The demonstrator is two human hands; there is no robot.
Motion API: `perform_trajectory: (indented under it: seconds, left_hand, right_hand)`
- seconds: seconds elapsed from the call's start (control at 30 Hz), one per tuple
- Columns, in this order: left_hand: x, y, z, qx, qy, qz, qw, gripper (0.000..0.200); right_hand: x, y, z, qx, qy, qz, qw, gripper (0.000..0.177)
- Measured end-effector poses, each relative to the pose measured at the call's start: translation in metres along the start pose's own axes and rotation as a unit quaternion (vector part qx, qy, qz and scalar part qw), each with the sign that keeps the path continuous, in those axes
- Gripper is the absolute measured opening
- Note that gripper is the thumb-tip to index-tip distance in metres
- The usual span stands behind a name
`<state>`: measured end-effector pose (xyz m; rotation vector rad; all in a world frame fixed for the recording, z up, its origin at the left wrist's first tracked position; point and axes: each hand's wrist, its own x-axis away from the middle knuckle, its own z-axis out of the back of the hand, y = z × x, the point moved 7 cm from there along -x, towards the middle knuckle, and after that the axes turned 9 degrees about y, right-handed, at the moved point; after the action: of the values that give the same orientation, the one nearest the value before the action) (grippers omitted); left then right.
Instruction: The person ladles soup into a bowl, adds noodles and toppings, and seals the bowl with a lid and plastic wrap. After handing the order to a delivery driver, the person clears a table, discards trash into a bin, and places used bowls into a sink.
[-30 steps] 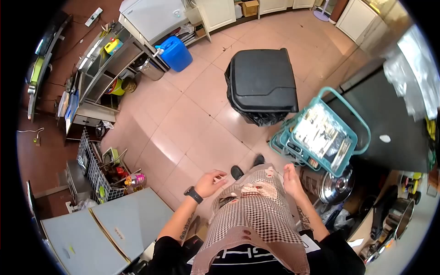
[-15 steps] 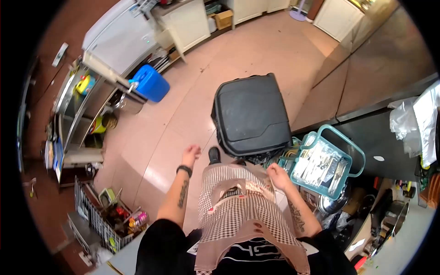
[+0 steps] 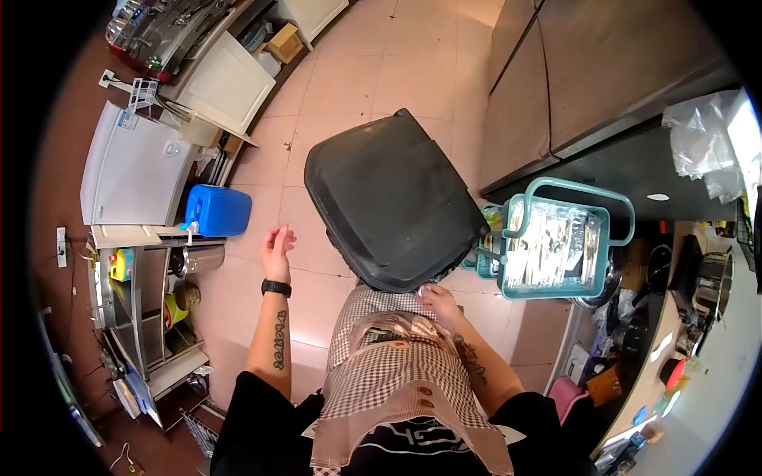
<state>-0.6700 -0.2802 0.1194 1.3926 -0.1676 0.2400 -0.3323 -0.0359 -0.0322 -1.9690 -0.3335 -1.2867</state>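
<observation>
A large black trash bin [image 3: 389, 198] with its lid down stands right in front of me, a bit of dark bag showing along its lower right edge. My right hand [image 3: 439, 304] is at the bin's near edge, in front of my checked apron [image 3: 405, 365]. Its fingers are curled around a small whitish bit, and I cannot tell what that is. Out to the left of the bin, my left hand [image 3: 276, 246] hangs in the air with fingers loosely apart and nothing in them. A dark watch [image 3: 276, 287] circles that wrist.
Right of the bin is a teal basket [image 3: 505, 274] of wrapped cutlery, handle raised. Behind it rises a large brown cabinet [image 3: 520, 103]. On the left are a blue jug [image 3: 218, 211], a white chest appliance [image 3: 131, 170] and a metal shelf [image 3: 149, 293]. Tiled floor [image 3: 349, 71] runs ahead.
My view has turned to the right and the bin looks closer. The right hand has come in to the bin's near edge. My left hand has moved forward, its fingers spreading more.
</observation>
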Motion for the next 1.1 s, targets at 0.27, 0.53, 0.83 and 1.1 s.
perform_trajectory:
  seconds: [0.27,0.53,0.83,1.1]
  left_hand:
    - [0.066,-0.135,0.054,-0.103,-0.177,0.127,0.97,0.028]
    - [0.093,-0.21,0.046,-0.431,-0.466,0.192,0.749,0.041]
    - [0.09,-0.122,0.002,-0.442,-0.493,-0.036,0.749,0.052]
    - [0.277,0.0,-0.164,-0.171,-0.585,-0.027,0.793,0.031]
  right_hand:
    - [0.021,0.001,0.068,0.239,0.05,0.244,0.939,0.021]
    - [0.37,-0.361,0.153,0.144,0.545,0.646,0.516,0.041]
    - [0.37,-0.501,0.136,0.354,0.694,0.594,0.201,0.011]
    - [0.245,-0.114,0.142,-0.135,0.196,0.424,0.874,0.022]
